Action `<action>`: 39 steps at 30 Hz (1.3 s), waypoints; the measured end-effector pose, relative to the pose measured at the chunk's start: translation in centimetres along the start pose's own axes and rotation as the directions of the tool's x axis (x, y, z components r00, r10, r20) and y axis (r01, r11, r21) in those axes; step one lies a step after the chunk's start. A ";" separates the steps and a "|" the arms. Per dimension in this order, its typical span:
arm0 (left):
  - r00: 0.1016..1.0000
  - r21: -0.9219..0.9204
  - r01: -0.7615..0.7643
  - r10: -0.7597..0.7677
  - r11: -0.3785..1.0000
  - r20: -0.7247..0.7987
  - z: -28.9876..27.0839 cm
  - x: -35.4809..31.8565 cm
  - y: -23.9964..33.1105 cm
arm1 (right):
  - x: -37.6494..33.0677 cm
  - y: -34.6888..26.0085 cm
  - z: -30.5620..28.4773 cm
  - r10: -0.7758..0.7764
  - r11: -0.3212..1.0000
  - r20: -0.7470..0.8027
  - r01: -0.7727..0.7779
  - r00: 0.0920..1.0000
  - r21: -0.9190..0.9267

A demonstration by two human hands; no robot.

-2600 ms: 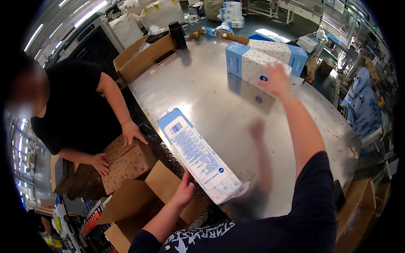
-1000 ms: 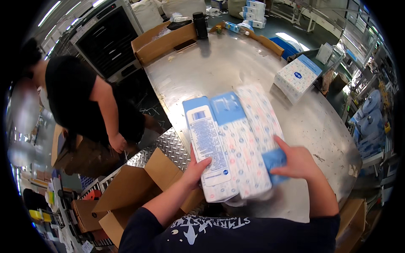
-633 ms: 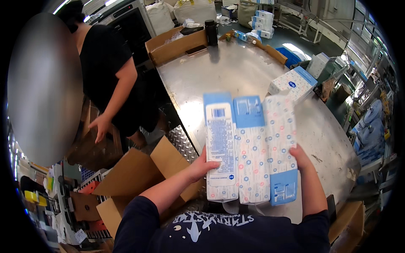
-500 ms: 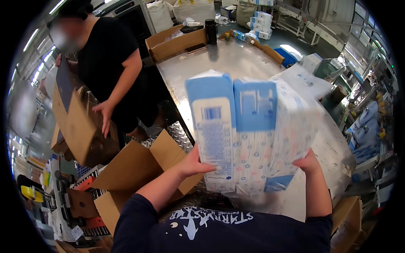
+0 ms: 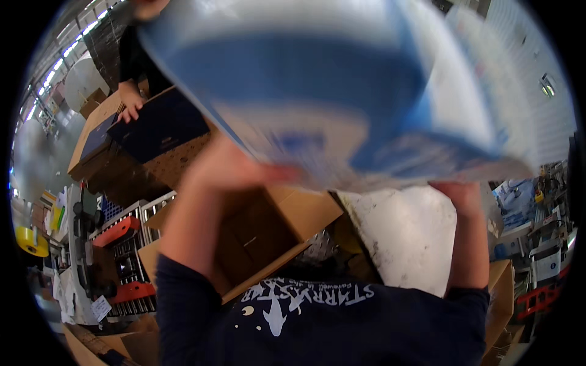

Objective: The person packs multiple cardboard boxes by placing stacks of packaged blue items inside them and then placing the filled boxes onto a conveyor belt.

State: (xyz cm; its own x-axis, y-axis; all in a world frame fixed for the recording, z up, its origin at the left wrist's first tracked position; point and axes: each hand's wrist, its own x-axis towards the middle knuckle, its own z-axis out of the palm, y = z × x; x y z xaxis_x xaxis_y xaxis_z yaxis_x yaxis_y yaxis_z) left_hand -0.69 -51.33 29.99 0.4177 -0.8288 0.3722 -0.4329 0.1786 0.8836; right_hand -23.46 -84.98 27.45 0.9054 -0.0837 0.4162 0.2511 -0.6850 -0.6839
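Note:
Held up close before me, a bundle of blue-and-white plastic-wrapped packs (image 5: 293,73) fills the upper middle of the view, blurred by motion. My left hand (image 5: 244,168) grips its near lower edge on the left, thumb side showing. On the right, my right hand (image 5: 461,194) holds the underside, its fingers mostly hidden behind the bundle. Below my left forearm stands an open cardboard box (image 5: 311,213) with its flaps spread; the part of its inside that shows is bare brown board.
The pale metal table (image 5: 406,238) lies beneath the bundle. At the left a co-worker's hand (image 5: 130,100) rests on a cardboard carton (image 5: 159,131) with dark panels. A roller conveyor with red parts (image 5: 116,232) and a yellow tape roll (image 5: 30,241) are farther left. Another carton (image 5: 500,299) stands lower right.
The packs have risen toward me and tipped, now covering much of the table. My view has turned left, showing more of the open box. The co-worker's carton is turned differently.

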 end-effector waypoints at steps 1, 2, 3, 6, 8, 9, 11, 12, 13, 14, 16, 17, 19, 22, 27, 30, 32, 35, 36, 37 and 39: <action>1.000 0.015 0.014 -0.014 1.000 -0.020 -3.8 -1.3 3.3 | 1.1 -2.5 1.7 0.006 0.978 -0.008 -0.004 1.000 0.208; 0.998 0.030 0.052 -0.051 0.998 -0.038 -7.6 -3.1 6.4 | 1.7 -4.5 4.3 0.169 0.876 0.022 -0.161 0.985 0.455; 0.991 0.044 0.125 -0.123 0.991 -0.047 -11.2 -5.6 9.1 | 2.2 -6.2 7.7 -0.057 0.952 0.054 0.038 0.997 0.304; 0.915 0.214 0.381 -0.401 0.899 0.052 -18.6 -10.6 12.9 | 1.2 -10.1 14.7 -0.088 0.933 0.649 -0.166 0.755 0.319; 0.752 0.092 0.649 -0.655 0.756 0.079 -16.8 -13.8 9.4 | 2.0 -9.3 17.1 -0.208 0.976 0.937 -0.001 0.280 0.217; 0.665 0.260 0.691 -0.734 0.674 0.138 -15.6 -15.6 6.0 | 1.3 -8.4 17.5 -0.277 0.954 0.927 -0.042 0.254 0.296; 0.520 0.360 0.789 -0.853 0.497 0.040 -12.3 -19.4 -3.5 | 1.0 -7.8 17.4 -0.182 0.937 0.816 -0.155 0.549 0.313; 0.493 0.350 0.821 -0.869 0.451 -0.039 -11.1 -22.3 -9.5 | 0.4 -7.0 17.9 -0.153 0.864 0.697 -0.248 0.701 0.439; 0.443 0.307 0.864 -0.892 0.400 -0.084 -10.8 -25.6 -15.6 | 0.6 -6.8 17.8 -0.047 0.828 0.707 -0.368 0.706 0.422; 0.397 0.269 0.894 -0.912 0.359 -0.103 -10.3 -28.3 -20.4 | 1.0 -6.5 17.4 0.085 0.776 0.709 -0.493 0.700 0.394; 0.467 0.533 0.796 -0.851 0.287 -0.238 -7.4 -30.5 -24.5 | 0.8 -5.6 17.5 0.159 0.881 0.706 -0.422 0.690 0.214; 0.506 0.596 0.759 -0.814 0.263 -0.286 -5.9 -30.3 -24.5 | 0.3 -5.1 17.4 0.187 0.914 0.705 -0.384 0.685 0.130; 0.645 0.199 0.761 -0.693 0.617 -0.322 -4.3 -32.2 -23.9 | -0.9 -4.4 16.5 0.279 0.918 0.690 -0.397 0.667 0.012; 0.876 0.333 0.447 -0.481 0.830 0.026 -1.2 -34.2 -22.2 | -4.2 -1.1 13.1 0.444 0.840 0.581 -0.543 0.682 -0.004; 0.793 0.808 0.339 -0.609 0.481 0.030 6.5 -29.6 -21.2 | -14.8 8.2 3.4 0.826 0.531 -0.159 -0.841 0.541 -0.102; 0.807 0.667 0.465 -0.589 0.583 -0.048 9.1 -25.1 -22.3 | -26.0 13.9 -3.8 0.719 0.202 -0.614 -0.943 0.327 -0.265; 0.837 0.780 0.264 -0.537 0.568 0.108 10.8 -22.8 -22.8 | -31.7 14.2 -6.6 0.605 -0.024 -0.787 -0.985 0.122 -0.172; 0.900 0.422 0.303 -0.402 0.855 0.169 15.6 -22.4 -26.5 | -35.4 10.2 -9.3 0.367 -0.455 -0.930 -0.875 -0.018 -0.163; 0.936 0.351 0.214 -0.294 0.911 0.192 16.9 -21.3 -26.3 | -37.1 9.4 -9.8 0.250 -0.558 -0.967 -0.823 -0.041 -0.110; 0.960 0.280 0.118 -0.182 0.953 0.215 18.3 -20.0 -26.3 | -41.2 10.5 -10.8 0.340 -0.353 -0.882 -0.913 -0.326 0.202; 0.942 0.486 -0.189 0.018 0.853 0.335 19.8 -16.2 -25.0 | -48.7 12.1 -13.1 0.614 0.018 -0.482 -0.599 -0.625 0.800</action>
State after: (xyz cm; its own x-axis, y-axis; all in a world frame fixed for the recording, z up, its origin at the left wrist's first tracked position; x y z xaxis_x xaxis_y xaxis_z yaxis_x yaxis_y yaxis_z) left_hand -12.49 -52.87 -3.77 0.1179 -0.9553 0.2710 -0.8364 0.0516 0.5457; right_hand -69.01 -98.62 6.77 -0.5769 -0.7169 -0.3914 -0.2640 0.6171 -0.7413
